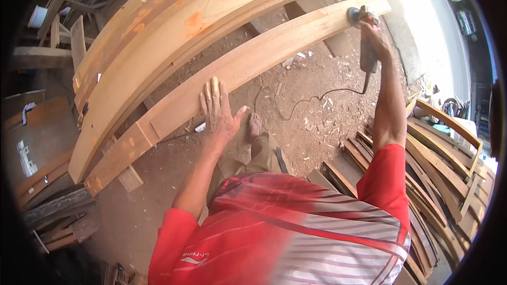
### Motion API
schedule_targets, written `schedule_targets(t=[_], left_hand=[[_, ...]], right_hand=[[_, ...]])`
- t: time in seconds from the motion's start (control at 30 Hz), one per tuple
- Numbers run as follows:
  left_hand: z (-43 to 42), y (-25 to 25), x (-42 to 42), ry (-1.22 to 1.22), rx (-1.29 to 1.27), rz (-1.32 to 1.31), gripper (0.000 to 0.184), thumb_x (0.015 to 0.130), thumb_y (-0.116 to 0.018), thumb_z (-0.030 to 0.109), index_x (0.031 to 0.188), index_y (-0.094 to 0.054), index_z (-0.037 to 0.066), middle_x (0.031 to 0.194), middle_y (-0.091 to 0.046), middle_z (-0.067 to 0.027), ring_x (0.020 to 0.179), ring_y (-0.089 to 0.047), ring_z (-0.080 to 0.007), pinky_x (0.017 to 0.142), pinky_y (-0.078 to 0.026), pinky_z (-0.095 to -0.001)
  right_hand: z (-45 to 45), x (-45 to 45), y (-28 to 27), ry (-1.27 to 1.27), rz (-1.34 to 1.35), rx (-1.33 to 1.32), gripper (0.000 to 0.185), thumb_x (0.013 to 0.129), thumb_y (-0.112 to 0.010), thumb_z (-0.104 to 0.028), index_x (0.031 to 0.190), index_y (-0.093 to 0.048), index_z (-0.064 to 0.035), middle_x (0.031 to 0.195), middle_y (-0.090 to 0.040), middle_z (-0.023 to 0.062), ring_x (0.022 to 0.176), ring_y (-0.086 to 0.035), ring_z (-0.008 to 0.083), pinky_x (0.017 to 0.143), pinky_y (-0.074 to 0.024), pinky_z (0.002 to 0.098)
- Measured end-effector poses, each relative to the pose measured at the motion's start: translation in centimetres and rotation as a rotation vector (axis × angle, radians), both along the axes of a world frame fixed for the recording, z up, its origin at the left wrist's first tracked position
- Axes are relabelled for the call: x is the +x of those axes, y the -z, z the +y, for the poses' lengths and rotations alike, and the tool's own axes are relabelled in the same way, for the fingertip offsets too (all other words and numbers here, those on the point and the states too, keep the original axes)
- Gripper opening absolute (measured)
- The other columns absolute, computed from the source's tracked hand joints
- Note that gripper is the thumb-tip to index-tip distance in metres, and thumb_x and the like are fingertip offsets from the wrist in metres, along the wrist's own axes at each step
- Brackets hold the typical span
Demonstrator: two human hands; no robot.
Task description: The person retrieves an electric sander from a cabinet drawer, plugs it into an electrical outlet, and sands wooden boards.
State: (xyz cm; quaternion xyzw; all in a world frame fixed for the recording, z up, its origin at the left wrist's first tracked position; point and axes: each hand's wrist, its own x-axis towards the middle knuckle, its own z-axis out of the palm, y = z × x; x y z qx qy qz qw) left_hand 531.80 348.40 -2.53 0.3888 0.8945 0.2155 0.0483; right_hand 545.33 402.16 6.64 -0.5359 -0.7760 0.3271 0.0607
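Note:
A long wooden plank [253, 60] runs from the lower left to the upper right. My left hand [219, 111] lies on its near edge, fingers spread and holding nothing. At the plank's far right end, my right hand [376, 34] is wrapped round a corded power tool [368, 55]. The tool's round disc [354, 16] is at the plank's face, and its cord [338, 91] trails down over the ground. Beyond the plank lie wider boards [174, 31] with orange patches.
Wood chips litter the dirt ground [311, 126]. Stacked wooden pieces [438, 163] fill the right side. At the left are more timber [42, 58] and a brown panel [50, 121]. My foot [255, 125] stands just below the plank.

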Motion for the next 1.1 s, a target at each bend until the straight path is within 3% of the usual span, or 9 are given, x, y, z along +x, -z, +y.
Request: schedule_targets(t=[0.2, 0.27, 0.37, 0.63, 0.7, 0.77, 0.83, 1.0, 1.1], left_hand=[[-1.1, 0.9, 0.4, -0.057, 0.032, 0.0, 0.097, 0.088, -0.078, 0.039, 0.163, -0.028, 0.0, 0.17, -0.021, -0.025, 0.158, -0.018, -0.0444, 0.128, -0.014, -0.0587], [-3.1, 0.6, -0.4, -0.081, 0.038, 0.017, 0.097, 0.088, -0.079, 0.037, 0.163, -0.028, 0.003, 0.171, -0.02, -0.0233, 0.158, -0.018, -0.0436, 0.129, -0.013, -0.0573], [-6.9, 0.9, -0.1, -0.148, 0.06, 0.01, 0.094, 0.088, -0.078, 0.037, 0.162, -0.032, 0.003, 0.17, -0.023, -0.0234, 0.158, -0.02, -0.0443, 0.127, -0.015, -0.0586], [-17.8, -1.2, 2.5, -0.188, 0.222, -0.004, 0.072, 0.095, -0.074, 0.034, 0.15, -0.047, -0.003, 0.155, -0.047, -0.026, 0.147, -0.041, -0.0435, 0.122, -0.032, -0.0526], [-20.4, -1.1, 3.7, -0.177, 0.492, -0.434, 0.073, 0.097, -0.072, 0.037, 0.151, -0.045, -0.005, 0.151, -0.051, -0.0278, 0.141, -0.049, -0.0445, 0.119, -0.039, -0.0487], [-23.0, -2.2, 4.1, -0.19, 0.402, -0.537, 0.078, 0.101, -0.067, 0.046, 0.152, -0.041, -0.006, 0.147, -0.054, -0.0275, 0.137, -0.055, -0.0414, 0.117, -0.042, -0.0455], [-24.6, -3.5, 4.2, -0.259, 0.606, -1.234, 0.084, 0.103, -0.061, 0.056, 0.155, -0.037, -0.005, 0.146, -0.056, -0.024, 0.135, -0.056, -0.0348, 0.116, -0.042, -0.0433], [-27.3, -5.2, 2.8, -0.271, 1.06, -1.594, 0.081, 0.099, -0.065, 0.061, 0.151, -0.044, 0.003, 0.137, -0.057, -0.008, 0.131, -0.051, -0.0203, 0.108, -0.044, -0.0358], [-27.6, -5.3, 2.6, -0.24, 1.265, -1.521, 0.075, 0.097, -0.071, 0.057, 0.145, -0.049, 0.005, 0.133, -0.058, -0.008, 0.126, -0.053, -0.0171, 0.106, -0.044, -0.0359]], right_hand=[[2.8, 2.9, 3.6, -0.2, 0.125, -0.037, 0.076, 0.092, -0.066, -0.066, 0.138, -0.063, -0.0057, 0.111, -0.065, 0.0075, 0.096, -0.06, 0.0159, 0.082, -0.0487, 0.0328], [-2.3, 2.1, 3.3, -0.159, 0.063, -0.037, 0.075, 0.092, -0.068, -0.063, 0.14, -0.062, -0.0047, 0.108, -0.065, 0.0066, 0.094, -0.06, 0.0154, 0.083, -0.0489, 0.033], [-11.0, 1.0, 2.8, -0.205, 0.098, -0.134, 0.081, 0.091, -0.069, -0.061, 0.146, -0.057, -0.0013, 0.124, -0.066, 0.0144, 0.117, -0.059, 0.0255, 0.104, -0.0441, 0.0391], [-36.0, -4.5, -1.7, -0.412, 0.039, -0.187, 0.078, 0.089, -0.072, -0.053, 0.14, -0.057, 0.004, 0.118, -0.07, 0.0215, 0.109, -0.067, 0.0323, 0.096, -0.0513, 0.0469], [-42.4, -5.7, -1.7, -0.447, 0.02, -0.175, 0.075, 0.087, -0.074, -0.051, 0.134, -0.058, 0.0055, 0.116, -0.071, 0.0215, 0.103, -0.069, 0.032, 0.091, -0.0543, 0.0459], [-48.3, -6.6, -0.4, -0.508, 0.034, -0.156, 0.07, 0.086, -0.075, -0.052, 0.126, -0.061, 0.0043, 0.103, -0.073, 0.0227, 0.094, -0.072, 0.0295, 0.085, -0.0559, 0.0445], [-55.0, -7.9, -1.4, -0.513, 0.016, -0.166, 0.069, 0.085, -0.077, -0.053, 0.117, -0.062, 0.0058, 0.097, -0.074, 0.0239, 0.09, -0.073, 0.0326, 0.084, -0.0559, 0.0449], [-66.5, -10.2, -0.8, -0.58, 0.015, -0.189, 0.069, 0.085, -0.079, -0.056, 0.111, -0.06, 0.0051, 0.096, -0.073, 0.0281, 0.092, -0.073, 0.0399, 0.081, -0.0548, 0.0475], [-70.0, -9.9, -0.7, -0.684, 0.034, -0.134, 0.068, 0.084, -0.08, -0.056, 0.11, -0.059, 0.0039, 0.096, -0.072, 0.0286, 0.095, -0.072, 0.0448, 0.081, -0.0544, 0.0491]])
